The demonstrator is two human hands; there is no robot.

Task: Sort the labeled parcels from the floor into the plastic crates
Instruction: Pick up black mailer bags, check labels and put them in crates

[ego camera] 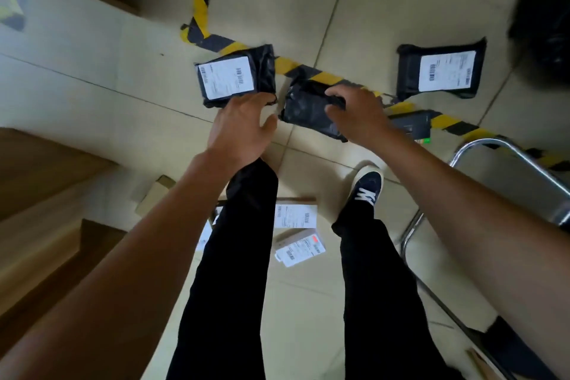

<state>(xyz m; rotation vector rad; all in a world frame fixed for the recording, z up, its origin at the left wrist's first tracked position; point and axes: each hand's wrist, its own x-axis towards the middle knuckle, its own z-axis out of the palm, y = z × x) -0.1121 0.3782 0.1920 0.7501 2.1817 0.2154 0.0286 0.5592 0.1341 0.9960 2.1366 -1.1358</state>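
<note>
While hands grip parcels, striped tape [296,66], metal cart [505,160], boxes nearby

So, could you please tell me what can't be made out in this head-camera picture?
- Label of the middle black parcel: none shows; the right hand grips its top edge.
- Print on the left parcel and the far right parcel: too small and blurred to read.
- Left hand: its fingertips hide the left parcel's near edge.
- Plastic crates: none recognisable in view.
</note>
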